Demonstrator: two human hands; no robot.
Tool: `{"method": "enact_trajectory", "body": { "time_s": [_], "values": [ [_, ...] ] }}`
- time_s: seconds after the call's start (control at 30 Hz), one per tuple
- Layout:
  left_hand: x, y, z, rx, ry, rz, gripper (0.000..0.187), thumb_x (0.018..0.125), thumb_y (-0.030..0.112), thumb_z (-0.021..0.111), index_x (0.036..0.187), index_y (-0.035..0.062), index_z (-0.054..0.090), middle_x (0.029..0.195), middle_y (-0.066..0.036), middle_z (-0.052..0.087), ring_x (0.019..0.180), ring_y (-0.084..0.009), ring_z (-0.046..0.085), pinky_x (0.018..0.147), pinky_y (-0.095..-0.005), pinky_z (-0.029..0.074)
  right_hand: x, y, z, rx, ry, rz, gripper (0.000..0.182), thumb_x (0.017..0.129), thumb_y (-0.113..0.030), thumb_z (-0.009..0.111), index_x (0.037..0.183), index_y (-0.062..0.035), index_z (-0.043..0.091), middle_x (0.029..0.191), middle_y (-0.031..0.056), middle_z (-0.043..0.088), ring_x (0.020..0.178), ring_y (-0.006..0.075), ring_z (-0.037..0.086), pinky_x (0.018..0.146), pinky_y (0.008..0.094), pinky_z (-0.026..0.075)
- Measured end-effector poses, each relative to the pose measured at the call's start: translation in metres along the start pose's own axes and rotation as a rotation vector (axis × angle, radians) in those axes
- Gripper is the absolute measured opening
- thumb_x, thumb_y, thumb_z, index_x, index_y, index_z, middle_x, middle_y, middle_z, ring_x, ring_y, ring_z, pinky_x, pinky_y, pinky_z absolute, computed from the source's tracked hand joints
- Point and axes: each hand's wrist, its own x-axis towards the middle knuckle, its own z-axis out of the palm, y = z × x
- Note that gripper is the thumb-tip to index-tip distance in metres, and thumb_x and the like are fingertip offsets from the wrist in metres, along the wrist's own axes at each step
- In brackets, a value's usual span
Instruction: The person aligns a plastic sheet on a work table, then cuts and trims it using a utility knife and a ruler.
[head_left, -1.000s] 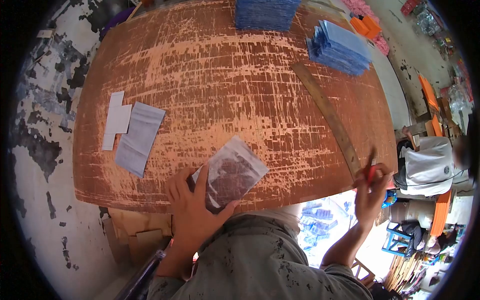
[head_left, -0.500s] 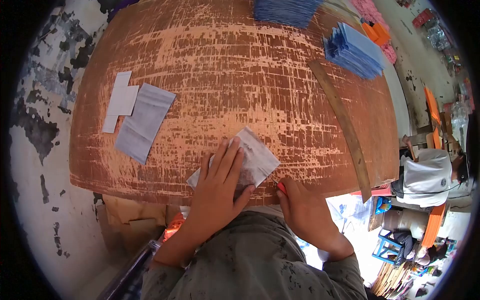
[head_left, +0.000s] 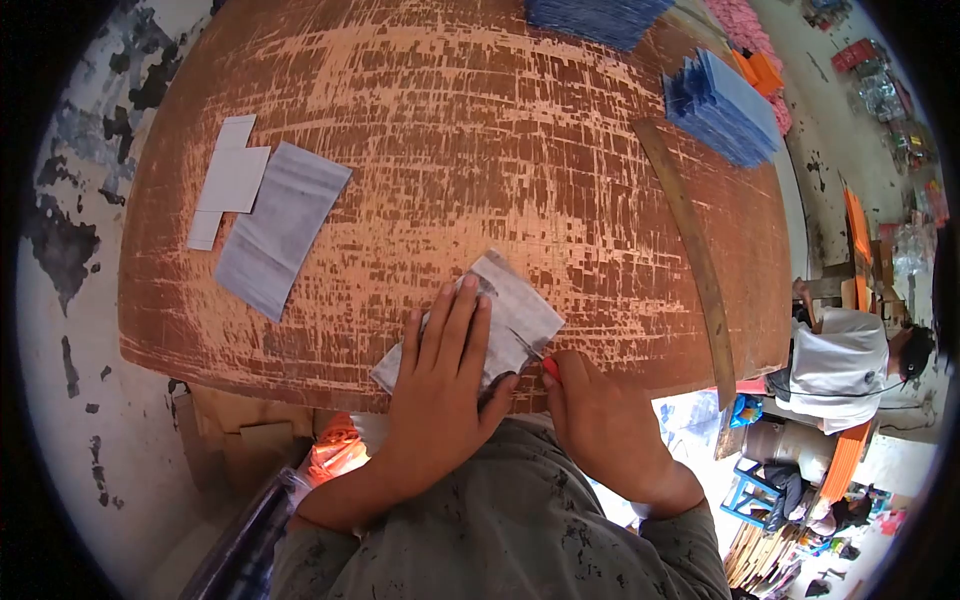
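Note:
My left hand (head_left: pixel 445 345) lies flat with its fingers stretched out, pressing a greyish-white sheet (head_left: pixel 522 305) onto the scratched brown table (head_left: pixel 400 180). The sheet sits at an angle near the front edge, partly hidden under the palm. Closed round the red handle of a cutter knife (head_left: pixel 551 368) is my right hand (head_left: pixel 612 420); the thin blade reaches over the sheet's right side. At the left of the table, a second greyish sheet (head_left: pixel 283 230) lies beside a white cut-out paper piece (head_left: pixel 230 180), which has a stepped outline.
A long flat wooden strip (head_left: pixel 690 250) lies along the table's right side. Stacks of blue sheets (head_left: pixel 722 108) (head_left: pixel 600 20) stand at the far right and back. To the right, a person in a white shirt (head_left: pixel 838 365) is near a blue stool (head_left: pixel 750 495).
My right hand has shifted slightly left, and the knife's blade now shows over the sheet. My left hand remains on the sheet. The whole view has moved a little.

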Motion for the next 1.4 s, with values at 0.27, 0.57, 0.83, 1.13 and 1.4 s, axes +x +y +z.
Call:
{"method": "enact_trajectory", "body": {
  "time_s": [0.27, 0.57, 0.83, 1.13, 1.4],
  "values": [
    [0.000, -0.001, 0.000, 0.012, -0.023, -0.003, 0.086, 0.099, 0.037, 0.070, 0.164, -0.0064, 0.035, 0.174, -0.027, 0.030, 0.163, -0.0443, 0.027, 0.131, -0.0627, 0.019, 0.005, -0.002, -0.004, -0.046, -0.071, 0.031, 0.021, 0.108, -0.023, 0.059, 0.109, -0.0019, 0.056, 0.081, 0.0160, 0.069, 0.064, 0.0373, 0.073, 0.055, 0.0475, 0.058],
    [0.000, -0.001, 0.000, 0.002, -0.039, -0.001, 0.087, 0.099, 0.037, 0.070, 0.165, -0.0071, 0.034, 0.175, -0.027, 0.028, 0.164, -0.0435, 0.026, 0.131, -0.0630, 0.020, 0.006, -0.001, -0.004, -0.064, -0.097, 0.026, 0.024, 0.109, -0.023, 0.059, 0.114, 0.0008, 0.058, 0.081, 0.0157, 0.069, 0.064, 0.0362, 0.073, 0.055, 0.0468, 0.058],
    [-0.001, 0.000, 0.002, 0.036, -0.034, 0.003, 0.087, 0.099, 0.038, 0.070, 0.164, -0.0072, 0.034, 0.175, -0.028, 0.028, 0.163, -0.0457, 0.026, 0.130, -0.0645, 0.020, 0.007, -0.001, -0.004, -0.038, -0.097, 0.028, 0.019, 0.111, -0.020, 0.058, 0.106, -0.0017, 0.055, 0.081, 0.0172, 0.068, 0.064, 0.0389, 0.069, 0.056, 0.0493, 0.053],
    [0.000, 0.002, 0.001, 0.029, -0.017, 0.001, 0.086, 0.100, 0.038, 0.069, 0.164, -0.0070, 0.034, 0.173, -0.028, 0.031, 0.162, -0.0465, 0.027, 0.130, -0.0646, 0.020, 0.013, -0.001, -0.012, -0.134, -0.201, -0.030, 0.018, 0.104, -0.014, 0.056, 0.105, 0.0036, 0.058, 0.079, 0.0188, 0.072, 0.066, 0.0343, 0.076, 0.055, 0.0440, 0.060],
    [0.004, 0.003, -0.010, 0.006, -0.006, 0.007, 0.084, 0.095, 0.034, 0.074, 0.161, -0.0069, 0.041, 0.170, -0.028, 0.035, 0.160, -0.0448, 0.033, 0.129, -0.0635, 0.025, 0.011, 0.004, -0.008, -0.071, -0.145, -0.046, 0.017, 0.102, -0.013, 0.057, 0.103, 0.0038, 0.058, 0.076, 0.0180, 0.072, 0.067, 0.0355, 0.077, 0.056, 0.0449, 0.061]
  ]
}}
